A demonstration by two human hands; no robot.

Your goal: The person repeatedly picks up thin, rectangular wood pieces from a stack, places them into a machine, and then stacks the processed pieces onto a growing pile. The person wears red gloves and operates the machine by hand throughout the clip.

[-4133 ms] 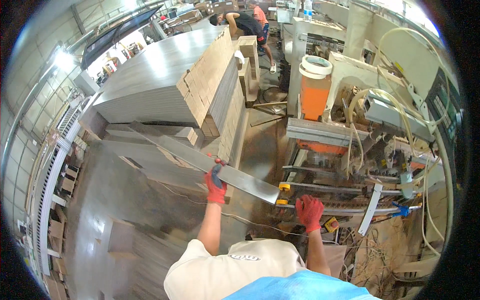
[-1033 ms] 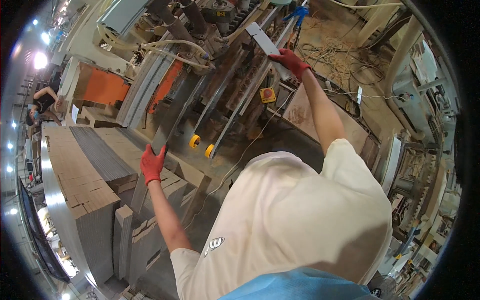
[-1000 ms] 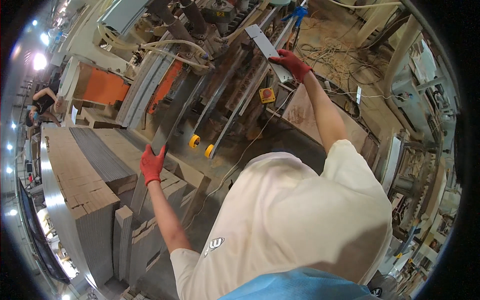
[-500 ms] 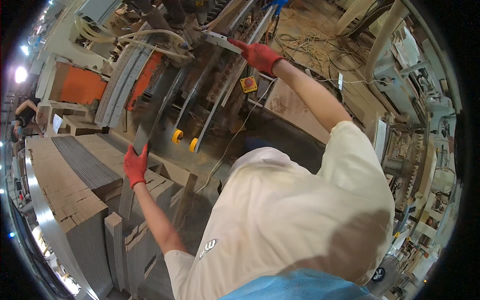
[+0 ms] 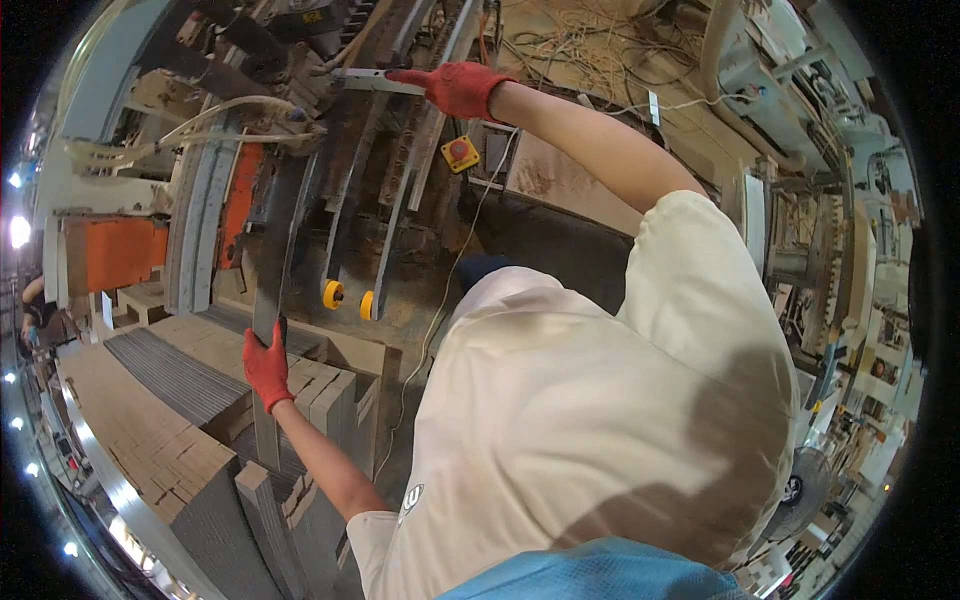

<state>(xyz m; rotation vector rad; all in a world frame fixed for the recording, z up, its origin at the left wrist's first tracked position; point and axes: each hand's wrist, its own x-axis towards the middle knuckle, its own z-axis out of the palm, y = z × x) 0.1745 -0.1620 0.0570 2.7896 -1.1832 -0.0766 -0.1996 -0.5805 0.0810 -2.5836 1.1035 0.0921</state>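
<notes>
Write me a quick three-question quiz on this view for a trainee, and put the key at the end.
1. Multiple choice: what is the left hand holding?
A) a yellow button box
B) a long grey board
C) an orange panel
2. True or false: the right hand is touching a pale strip.
3. Count: how many yellow wheels show at the near ends of the rails?

Key: 1. B; 2. True; 3. Two.
</notes>
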